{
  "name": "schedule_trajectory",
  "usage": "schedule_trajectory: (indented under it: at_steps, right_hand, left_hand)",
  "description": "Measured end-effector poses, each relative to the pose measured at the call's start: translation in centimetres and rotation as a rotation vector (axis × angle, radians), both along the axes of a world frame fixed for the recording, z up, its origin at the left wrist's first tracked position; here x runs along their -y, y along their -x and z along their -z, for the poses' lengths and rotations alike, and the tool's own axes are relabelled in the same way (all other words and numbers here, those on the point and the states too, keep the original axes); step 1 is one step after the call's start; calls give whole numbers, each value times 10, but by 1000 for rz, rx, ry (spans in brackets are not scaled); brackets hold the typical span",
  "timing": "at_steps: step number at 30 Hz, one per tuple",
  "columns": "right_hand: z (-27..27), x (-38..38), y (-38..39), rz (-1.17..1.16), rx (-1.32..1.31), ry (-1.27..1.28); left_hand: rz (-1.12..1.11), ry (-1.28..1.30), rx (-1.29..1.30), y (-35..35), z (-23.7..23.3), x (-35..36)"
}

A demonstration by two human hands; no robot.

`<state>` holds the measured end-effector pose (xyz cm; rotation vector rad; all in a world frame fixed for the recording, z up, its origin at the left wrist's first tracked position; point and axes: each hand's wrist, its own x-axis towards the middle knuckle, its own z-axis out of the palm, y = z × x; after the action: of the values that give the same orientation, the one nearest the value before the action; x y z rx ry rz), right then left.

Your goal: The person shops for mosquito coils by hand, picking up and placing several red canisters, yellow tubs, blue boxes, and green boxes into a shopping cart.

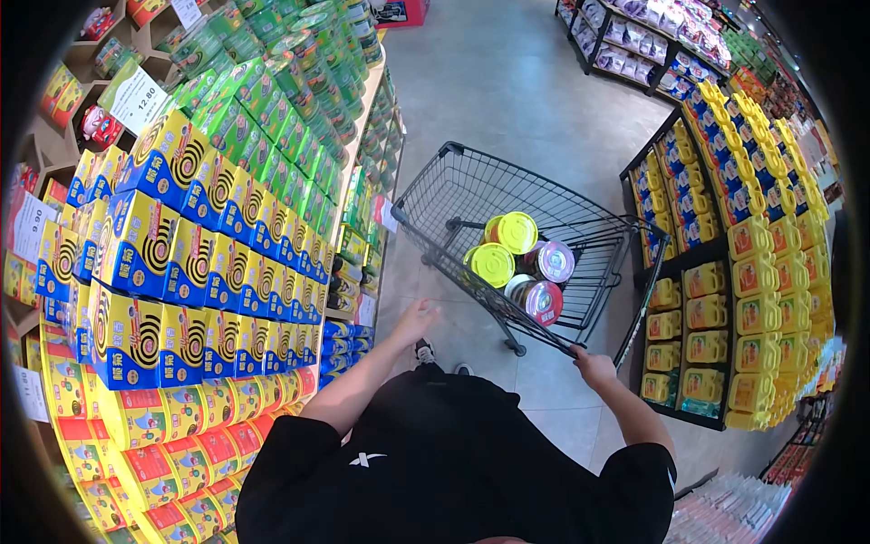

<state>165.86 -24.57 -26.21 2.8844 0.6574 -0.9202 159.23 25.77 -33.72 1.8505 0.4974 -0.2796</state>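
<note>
My right hand (594, 363) is closed on the near rim of a black wire shopping cart (562, 204), which stands at an angle in front of me. Inside the cart are several round tubs: two with yellow-green lids (493, 265), one with a purple lid (554, 261) and one with a red lid (542, 303). My left hand (419, 322) hangs in the air left of the cart, near the shelf's edge, its fingers apart and nothing in them.
On the left, a tall display holds blue-and-yellow boxes (131, 335), green boxes (237, 122) and red-and-yellow tubs (190, 467). Yellow bottles (757, 317) fill a black rack at the right. Another rack (625, 45) stands farther back beyond the grey floor.
</note>
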Motion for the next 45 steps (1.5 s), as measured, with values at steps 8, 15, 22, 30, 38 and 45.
schedule_trajectory:
  at_steps: [8,15,22,30,38,45]
  right_hand:
    - [1,45,13,-113,89,98]
    - [7,68,20,-80,228,126]
    - [21,93,17,-126,351,119]
    - [17,89,-4,2,271,215]
    - [10,83,-20,-4,245,225]
    - [10,72,-29,-16,227,255]
  left_hand:
    - [57,-233,-24,-8,4,-13]
    - [176,-511,-196,-14,13,-18]
    - [491,-792,-243,-27,-1,-15]
    - [705,-745,-373,-31,16,-23]
    - [721,-758,-314,-16,12,-26]
    - [670,-745,-282,1,12,-33]
